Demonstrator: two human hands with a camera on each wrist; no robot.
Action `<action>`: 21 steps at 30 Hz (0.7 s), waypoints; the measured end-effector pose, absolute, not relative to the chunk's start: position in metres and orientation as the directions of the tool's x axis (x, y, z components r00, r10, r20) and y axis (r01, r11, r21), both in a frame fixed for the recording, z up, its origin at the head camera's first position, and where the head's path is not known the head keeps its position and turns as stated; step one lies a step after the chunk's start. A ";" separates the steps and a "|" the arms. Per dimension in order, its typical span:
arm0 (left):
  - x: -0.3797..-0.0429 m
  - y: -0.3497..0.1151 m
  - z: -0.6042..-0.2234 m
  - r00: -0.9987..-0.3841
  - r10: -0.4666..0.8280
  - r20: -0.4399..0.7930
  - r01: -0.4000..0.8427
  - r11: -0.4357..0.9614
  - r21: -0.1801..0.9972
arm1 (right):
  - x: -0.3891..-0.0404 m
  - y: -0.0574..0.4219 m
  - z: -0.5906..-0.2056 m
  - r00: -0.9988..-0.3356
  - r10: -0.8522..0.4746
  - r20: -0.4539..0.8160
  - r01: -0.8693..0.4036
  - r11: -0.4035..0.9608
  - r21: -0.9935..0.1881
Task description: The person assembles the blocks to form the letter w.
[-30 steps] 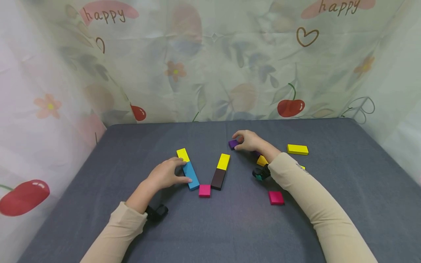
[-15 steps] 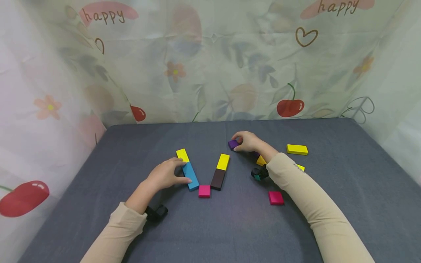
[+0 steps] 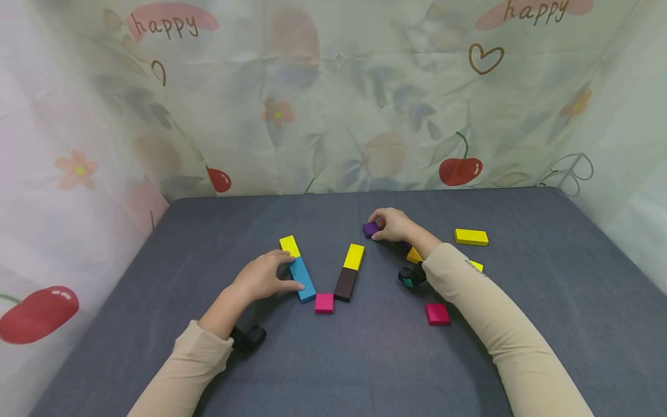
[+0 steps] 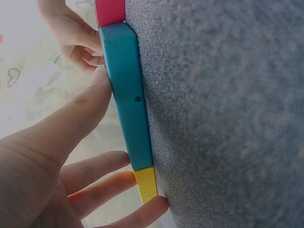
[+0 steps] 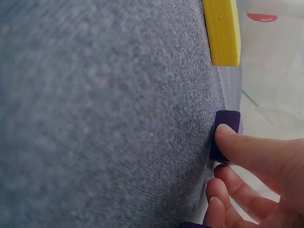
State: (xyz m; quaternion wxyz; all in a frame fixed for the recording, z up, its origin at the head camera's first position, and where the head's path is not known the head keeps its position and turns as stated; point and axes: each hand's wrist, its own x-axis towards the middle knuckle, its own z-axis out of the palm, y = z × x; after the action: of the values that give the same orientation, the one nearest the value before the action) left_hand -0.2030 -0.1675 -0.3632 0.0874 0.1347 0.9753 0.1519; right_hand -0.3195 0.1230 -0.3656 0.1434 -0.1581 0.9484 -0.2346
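Note:
My left hand (image 3: 263, 275) rests against a blue wooden block (image 3: 304, 281), its thumb near one end and its fingers spread along the edge toward a yellow block (image 4: 146, 184) that abuts it. At the blue block's near end lies a pink block (image 3: 324, 303). From there a dark brown block (image 3: 346, 284) and another yellow block (image 3: 354, 256) slant away to the right, so the row makes a V. Farther back, my right hand (image 3: 394, 224) pinches a purple block (image 5: 228, 118) between thumb and fingers, at the tabletop.
Beneath the right wrist sit an orange-yellow block (image 3: 414, 255) and a second, mostly hidden purple block (image 3: 407, 245). To the right are a yellow block (image 3: 471, 237), another yellow one (image 3: 477, 266) partly behind the sleeve, and a pink block (image 3: 438, 314). A printed curtain hangs behind the grey-covered table (image 3: 250, 214).
Hardly anything differs. The right forearm has shifted slightly left over the past second; the left hand and the blocks of the V stay in place.

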 end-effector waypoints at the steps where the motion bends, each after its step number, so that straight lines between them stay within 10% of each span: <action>1: -0.203 -0.167 -0.364 -0.948 0.290 -0.129 0.238 0.917 0.320 | -0.319 0.123 -0.365 -0.909 -0.368 -0.197 -0.233 0.839 -0.491; 21: -0.203 -0.167 -0.362 -0.948 0.289 -0.135 0.234 0.918 0.320 | -0.307 0.133 -0.356 -0.906 -0.395 -0.152 -0.258 0.801 -0.541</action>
State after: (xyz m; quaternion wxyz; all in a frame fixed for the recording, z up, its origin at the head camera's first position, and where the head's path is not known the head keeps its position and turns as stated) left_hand -0.2025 -0.1669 -0.3616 0.0899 0.1340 0.9751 0.1519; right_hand -0.3066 0.1325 -0.3560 0.1295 -0.1736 0.9400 -0.2637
